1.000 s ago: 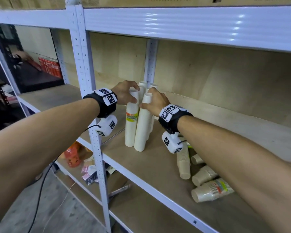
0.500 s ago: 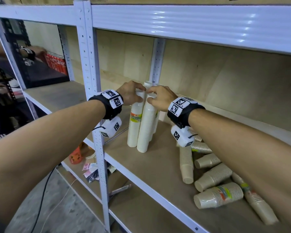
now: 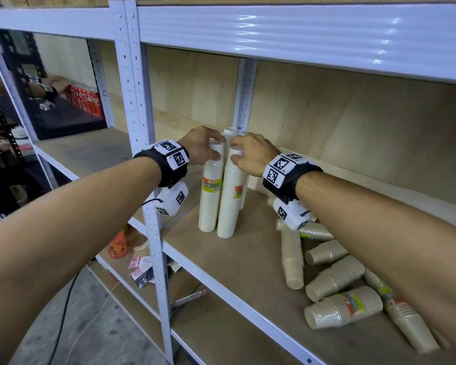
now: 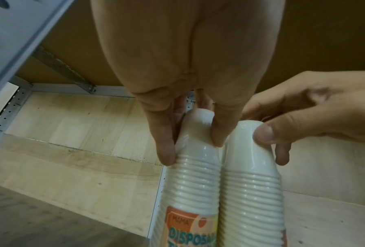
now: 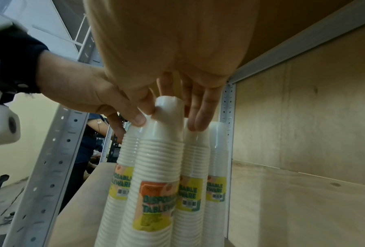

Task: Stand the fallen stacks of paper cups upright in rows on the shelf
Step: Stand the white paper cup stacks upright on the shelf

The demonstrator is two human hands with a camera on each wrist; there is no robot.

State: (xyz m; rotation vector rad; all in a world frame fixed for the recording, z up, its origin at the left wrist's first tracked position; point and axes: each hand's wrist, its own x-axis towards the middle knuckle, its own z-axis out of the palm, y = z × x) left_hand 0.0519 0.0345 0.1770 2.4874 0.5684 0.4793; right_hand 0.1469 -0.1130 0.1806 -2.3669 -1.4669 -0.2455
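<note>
Two tall white paper-cup stacks stand side by side near the shelf's left post. My left hand [image 3: 217, 147] [image 4: 193, 150] pinches the top of the left white stack [image 3: 209, 198] [image 4: 198, 183]. My right hand [image 3: 234, 154] [image 5: 167, 123] grips the top of the right white stack [image 3: 231, 201] [image 5: 156, 167] with thumb and fingers. Two more white stacks [image 5: 216, 158] stand upright right behind them. Several brown cup stacks [image 3: 291, 256] lie fallen on the shelf board [image 3: 237, 259] to the right, under my right forearm.
A white upright post [image 3: 153, 206] stands just left of the stacks, another [image 3: 244, 101] behind them. The shelf beam above [image 3: 300, 35] is low. Red cans [image 3: 86, 100] and another person's hand [image 3: 55, 85] are in the left bay. Litter lies on the lower shelf [image 3: 142, 267].
The right white stack, leaning a second ago, now stands straighter and close against the left one. Both hands have stayed on the stack tops.
</note>
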